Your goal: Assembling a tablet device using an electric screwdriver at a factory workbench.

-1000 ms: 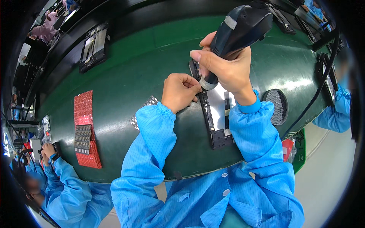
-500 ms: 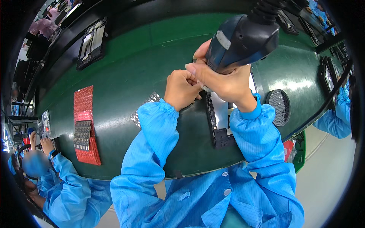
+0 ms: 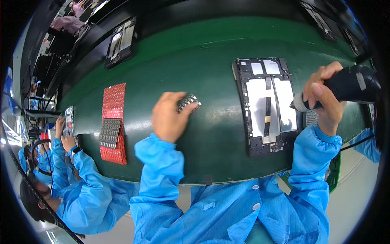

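Note:
My left hand [image 3: 167, 118] is closed on a small sheet of black and silver pieces [image 3: 189, 101], lifting or pinching it between thumb and fingers over the green table. A black electric screwdriver [image 3: 351, 84] lies in my right hand [image 3: 330, 99], its grey nose and dark tip pointing left. Just left of that tip is an opened tablet [image 3: 266, 142], lying flat with its inner parts up. Silvery panels and dark ribbon cables show inside it. Below the screwdriver, a round dish of small metal parts [image 3: 311, 118] is partly hidden by my right hand.
Red bubble wrap [image 3: 113, 95] on the left bears a sheet of small dark parts [image 3: 110, 132]. Another opened tablet [image 3: 122, 40] rests at the far left. A co-worker in blue sleeves [image 3: 91, 179] sits at left. A green bin [image 3: 334, 173] stands beyond the table's right edge.
My hands have parted. The left moved away from the tablet and took hold of the small sheet on the table. The right swung the screwdriver rightward, uncovering the tablet. The view has shifted.

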`<move>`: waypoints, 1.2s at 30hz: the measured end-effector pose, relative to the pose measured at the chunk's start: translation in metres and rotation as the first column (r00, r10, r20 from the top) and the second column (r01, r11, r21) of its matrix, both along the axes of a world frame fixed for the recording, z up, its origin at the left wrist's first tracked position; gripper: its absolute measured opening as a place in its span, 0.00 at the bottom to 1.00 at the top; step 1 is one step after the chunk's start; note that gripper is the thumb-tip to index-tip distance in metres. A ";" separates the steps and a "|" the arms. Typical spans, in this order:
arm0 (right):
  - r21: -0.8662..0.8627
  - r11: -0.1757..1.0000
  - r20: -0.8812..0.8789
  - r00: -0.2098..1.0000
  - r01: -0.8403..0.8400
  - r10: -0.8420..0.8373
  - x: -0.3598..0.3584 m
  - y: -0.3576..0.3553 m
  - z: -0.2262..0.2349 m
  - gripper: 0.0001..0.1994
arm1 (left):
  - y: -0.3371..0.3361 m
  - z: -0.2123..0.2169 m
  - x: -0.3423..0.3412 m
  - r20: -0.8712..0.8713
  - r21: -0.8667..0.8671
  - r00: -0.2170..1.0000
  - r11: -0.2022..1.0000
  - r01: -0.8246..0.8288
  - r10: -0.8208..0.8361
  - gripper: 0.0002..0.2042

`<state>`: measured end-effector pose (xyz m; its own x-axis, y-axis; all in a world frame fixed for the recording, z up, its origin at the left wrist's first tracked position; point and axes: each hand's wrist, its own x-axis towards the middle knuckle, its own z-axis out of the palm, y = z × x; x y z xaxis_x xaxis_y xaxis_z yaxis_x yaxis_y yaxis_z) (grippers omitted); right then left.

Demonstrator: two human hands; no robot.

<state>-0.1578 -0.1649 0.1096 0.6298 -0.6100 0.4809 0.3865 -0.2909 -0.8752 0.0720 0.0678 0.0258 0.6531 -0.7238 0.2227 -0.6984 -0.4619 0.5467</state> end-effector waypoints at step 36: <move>0.142 0.959 0.069 0.964 0.247 -0.258 -0.095 -0.042 -0.042 0.15 | -0.021 0.004 -0.063 -0.098 -0.133 0.979 0.977 0.165 -0.178 0.05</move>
<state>-0.2529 -0.2072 0.0672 0.4069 -0.8053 0.4312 0.3904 -0.2735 -0.8791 0.0085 0.0468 0.0294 0.5468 -0.7985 0.2518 -0.6947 -0.2648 0.6688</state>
